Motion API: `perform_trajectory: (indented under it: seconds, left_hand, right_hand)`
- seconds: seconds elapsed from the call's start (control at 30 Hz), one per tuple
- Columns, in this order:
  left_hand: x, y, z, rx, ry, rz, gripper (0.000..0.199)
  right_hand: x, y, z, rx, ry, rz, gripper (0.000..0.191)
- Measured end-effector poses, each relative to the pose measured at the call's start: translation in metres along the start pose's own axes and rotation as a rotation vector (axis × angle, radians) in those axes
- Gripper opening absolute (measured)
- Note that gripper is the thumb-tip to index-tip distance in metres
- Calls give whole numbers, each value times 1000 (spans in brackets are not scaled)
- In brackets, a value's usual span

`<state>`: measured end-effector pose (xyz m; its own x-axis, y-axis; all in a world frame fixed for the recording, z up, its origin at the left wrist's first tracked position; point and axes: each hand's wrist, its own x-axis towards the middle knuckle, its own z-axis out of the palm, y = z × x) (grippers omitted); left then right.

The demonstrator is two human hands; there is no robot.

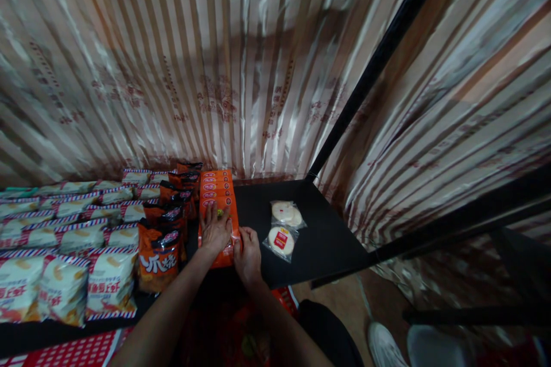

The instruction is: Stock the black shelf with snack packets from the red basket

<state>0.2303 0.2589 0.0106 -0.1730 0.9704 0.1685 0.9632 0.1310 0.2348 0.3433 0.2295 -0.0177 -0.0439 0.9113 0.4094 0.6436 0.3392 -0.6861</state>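
A row of overlapping orange packets point(217, 189) with a repeated round logo lies on the black shelf. My left hand point(214, 232) rests flat on the front packet, fingers spread. Along the right edge of that packet, my right hand point(248, 253) is curled with its thumb against the side; its fingertips are partly hidden. Just left of the packets stand several orange-and-black snack bags point(159, 261) in a column. Right of my right hand lie two clear packs of round white wafers, one plain pack point(284, 213) and one with a red label point(280, 239).
Rows of white snack bags with striped edges point(111, 281) fill the left of the black shelf point(318, 246). A black metal post point(365, 80) rises at its right corner. Printed striped sheeting point(241, 69) hangs behind. Below are a white shoe point(383, 344) and a pale container point(434, 347).
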Motion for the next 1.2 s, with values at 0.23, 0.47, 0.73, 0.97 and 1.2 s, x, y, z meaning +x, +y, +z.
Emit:
perform_trajectory:
  seconds: [0.23, 0.47, 0.73, 0.97, 1.2]
  left_hand:
    - [0, 0, 4, -7, 2, -8, 46]
    - [0, 2, 7, 8, 60, 11, 46]
    - [13, 10, 4, 40, 80, 110, 46]
    - [27, 23, 9, 14, -15, 127, 48]
    - [29, 20, 16, 27, -12, 101, 49]
  right_hand:
    - [-1, 2, 3, -20, 13, 3, 36]
    - [-1, 4, 2, -20, 6, -23, 36]
    - [-1, 7, 5, -54, 13, -39, 38]
    - [-1, 7, 4, -72, -7, -37, 42]
    - [0, 4, 1, -77, -45, -16, 41]
